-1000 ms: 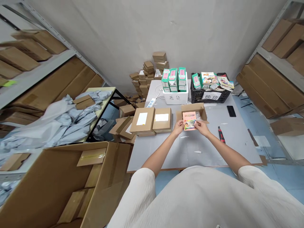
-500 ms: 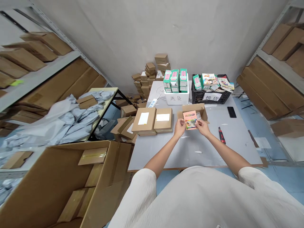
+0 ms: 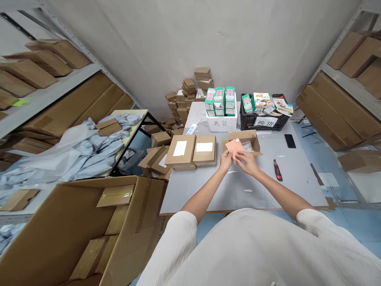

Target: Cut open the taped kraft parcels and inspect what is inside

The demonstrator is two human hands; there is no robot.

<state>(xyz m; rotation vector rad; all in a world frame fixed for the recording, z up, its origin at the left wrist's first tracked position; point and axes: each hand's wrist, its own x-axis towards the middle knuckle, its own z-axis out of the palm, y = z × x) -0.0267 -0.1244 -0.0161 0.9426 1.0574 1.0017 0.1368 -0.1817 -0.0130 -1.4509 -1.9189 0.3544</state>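
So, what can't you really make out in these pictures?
From the head camera:
- The far side of the pink card: turned away from the camera, with the left hand and right hand on it.
- The inside of the open cardboard box: partly hidden by the card and hands.
- Anything printed on the white label: too small.
- The titles of the booklets: too small.

left hand (image 3: 226,160): fingers pinched | right hand (image 3: 247,163): fingers curled, just beside left | left forearm (image 3: 205,191), right forearm (image 3: 276,191): bare, angled inward
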